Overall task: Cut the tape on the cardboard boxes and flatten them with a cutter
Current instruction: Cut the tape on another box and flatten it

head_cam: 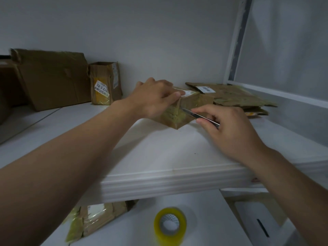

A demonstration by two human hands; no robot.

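Observation:
A small taped cardboard box (179,113) sits on the white shelf (159,150), one corner turned toward me. My left hand (154,96) lies over its top left side, with the thumb pressed on the top edge near a white label. My right hand (229,128) grips a metal cutter (198,115). The blade tip touches the taped front edge of the box. Flattened cardboard boxes (232,96) are stacked just behind and to the right.
A large brown box (51,79) and a smaller upright box with a yellow label (104,84) stand at the back left against the wall. Below the shelf lie a roll of yellowish tape (169,224) and a flattened taped box (95,217). A white frame rises at the right.

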